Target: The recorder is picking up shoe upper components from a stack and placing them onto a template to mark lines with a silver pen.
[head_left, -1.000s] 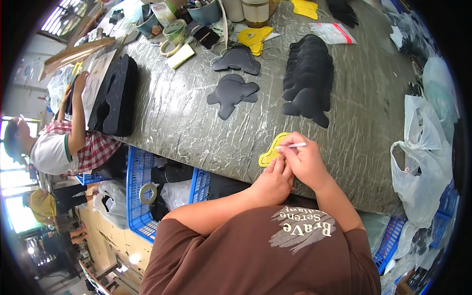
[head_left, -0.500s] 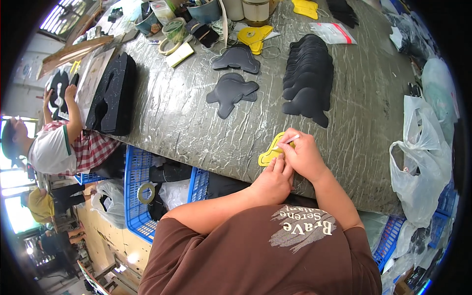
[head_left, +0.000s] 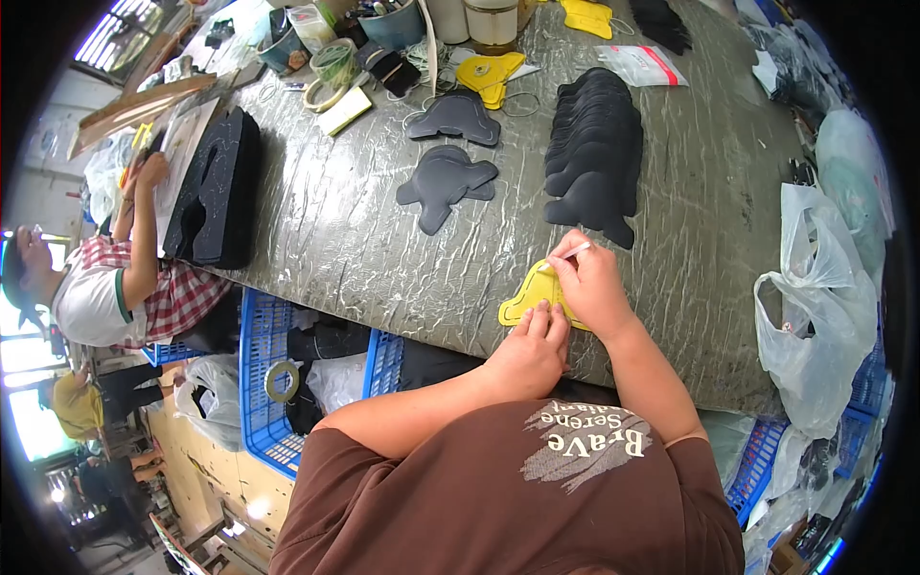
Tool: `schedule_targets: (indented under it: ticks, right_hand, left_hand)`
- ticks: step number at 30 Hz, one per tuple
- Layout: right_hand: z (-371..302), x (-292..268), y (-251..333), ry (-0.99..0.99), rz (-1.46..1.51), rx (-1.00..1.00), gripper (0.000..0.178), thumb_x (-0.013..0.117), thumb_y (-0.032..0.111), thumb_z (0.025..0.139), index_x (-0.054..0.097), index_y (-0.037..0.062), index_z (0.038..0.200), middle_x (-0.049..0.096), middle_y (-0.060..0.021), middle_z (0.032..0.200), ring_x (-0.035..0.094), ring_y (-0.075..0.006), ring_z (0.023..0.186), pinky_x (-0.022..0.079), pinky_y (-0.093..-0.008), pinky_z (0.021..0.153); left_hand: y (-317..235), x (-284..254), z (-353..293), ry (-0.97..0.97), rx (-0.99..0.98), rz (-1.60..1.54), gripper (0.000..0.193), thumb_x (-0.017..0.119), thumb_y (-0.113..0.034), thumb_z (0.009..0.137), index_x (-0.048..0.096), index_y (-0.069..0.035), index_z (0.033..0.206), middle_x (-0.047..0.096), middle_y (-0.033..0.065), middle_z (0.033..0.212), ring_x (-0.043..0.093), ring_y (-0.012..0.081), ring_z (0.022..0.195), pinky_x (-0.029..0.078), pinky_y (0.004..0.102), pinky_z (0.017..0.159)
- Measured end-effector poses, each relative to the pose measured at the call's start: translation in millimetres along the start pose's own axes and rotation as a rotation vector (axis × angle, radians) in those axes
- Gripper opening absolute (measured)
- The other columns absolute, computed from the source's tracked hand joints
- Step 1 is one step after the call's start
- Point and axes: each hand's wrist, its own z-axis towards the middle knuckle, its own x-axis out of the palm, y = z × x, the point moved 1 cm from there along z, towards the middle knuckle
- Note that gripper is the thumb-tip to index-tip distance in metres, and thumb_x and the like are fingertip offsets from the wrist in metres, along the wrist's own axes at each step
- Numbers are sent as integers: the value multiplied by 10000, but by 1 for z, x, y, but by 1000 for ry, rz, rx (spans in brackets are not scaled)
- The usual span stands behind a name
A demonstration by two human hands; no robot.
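A flat yellow pattern piece (head_left: 522,299) with slots along its edge lies near the table's front edge. My left hand (head_left: 533,351) rests on it, fingers stretched flat over its lower part. Pinched in my right hand (head_left: 596,292) is a thin white pen-like stick (head_left: 577,250); its end reaches the upper part of the yellow piece. Whatever lies under that piece is hidden. Just beyond my hands sits a row of overlapping black padded pieces (head_left: 592,144). Further left are a black piece with several lobes (head_left: 446,187) and another black piece (head_left: 453,120).
Another yellow pattern piece (head_left: 486,75) and tape rolls (head_left: 331,72) lie at the back. A thick black foam block (head_left: 220,187) stands left, near a co-worker (head_left: 105,287). Blue crates (head_left: 264,383) are below the table edge. Plastic bags (head_left: 819,287) hang at the right.
My right hand and the white stick have moved slightly up and right, showing more of the yellow piece. My left hand stays on it. The co-worker's arms have shifted.
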Motion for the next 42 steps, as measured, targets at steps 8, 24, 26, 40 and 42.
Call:
schedule_targets:
  ticks: [8,24,26,40,42]
  right_hand:
    - [-1,-4,-1,-96,-50,-29,102,597,-29,827,498,-8,813,590,-156,739,602,-345,701,468,-397,634]
    - [-8,-8,-2,-156,-127,-54,109,594,-32,828,490,-1,812,574,-151,731,596,-333,683,466,-384,615]
    - [-10,-10,-9,-160,-76,65,113,596,-30,827,489,-1,809,569,-149,725,594,-330,679,463,-379,611]
    - [-42,-19,-18,-238,-23,58,60,585,-21,843,532,-2,823,623,-131,762,629,-271,661,494,-354,613]
    - [-48,-20,-17,-252,-36,48,61,584,-24,842,532,0,822,626,-129,774,631,-266,662,499,-349,619]
  left_hand:
    - [0,-1,0,1,1,-8,632,611,-401,815,554,88,1210,518,256,1258,512,405,1152,445,421,976]
    - [0,-2,0,27,-4,-10,620,599,-391,829,548,87,1221,516,265,1264,504,413,1167,443,422,980]
    - [0,-3,0,24,1,-7,619,598,-393,831,549,86,1220,516,265,1264,503,412,1168,443,423,981]
    - [-1,-1,0,29,-12,-22,618,610,-392,825,552,74,1227,513,262,1269,499,408,1178,444,427,985]
    - [-1,0,0,28,-28,-46,630,621,-391,815,546,75,1233,508,262,1274,498,410,1181,448,428,981]
